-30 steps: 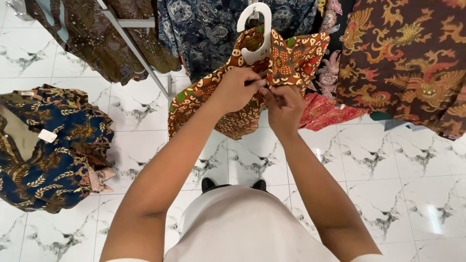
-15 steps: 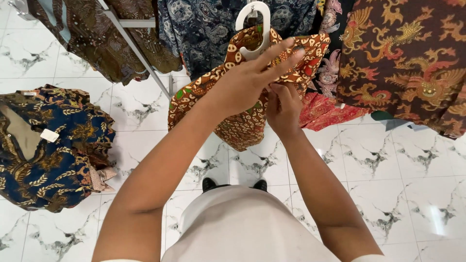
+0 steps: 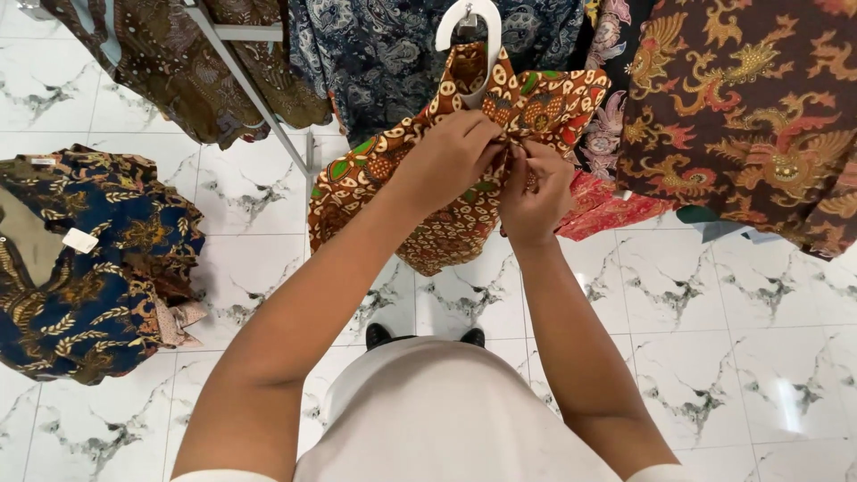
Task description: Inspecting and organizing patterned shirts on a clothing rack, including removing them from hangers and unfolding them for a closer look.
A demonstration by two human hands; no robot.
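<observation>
Below the white hanger [image 3: 470, 27], both hands pinch the orange patterned shirt [image 3: 428, 192]. Left hand [image 3: 451, 156] and right hand [image 3: 536, 192] touch at its front.

— How much room have you got around that orange-brown batik shirt [image 3: 420, 214]?

— Little above. My left hand [image 3: 451, 156] and right hand [image 3: 536, 192] meet at its front, and the white hanger [image 3: 469, 27] sits right over them, with the dark blue paisley garment [image 3: 393, 54] packed close behind.

— And to the sides?

— On my right, the brown batik with gold and red birds [image 3: 750, 116] and a red cloth [image 3: 607, 205] press against the shirt, so nothing passes there. On my left, the metal rack bar [image 3: 259, 98] slants down, with brown garments [image 3: 178, 62] hanging off it.

— Anywhere open?

— Below the shirt hem, over the white marbled floor tiles [image 3: 741, 330]. Further left, the blue batik pile [image 3: 89, 259] blocks the way.
</observation>
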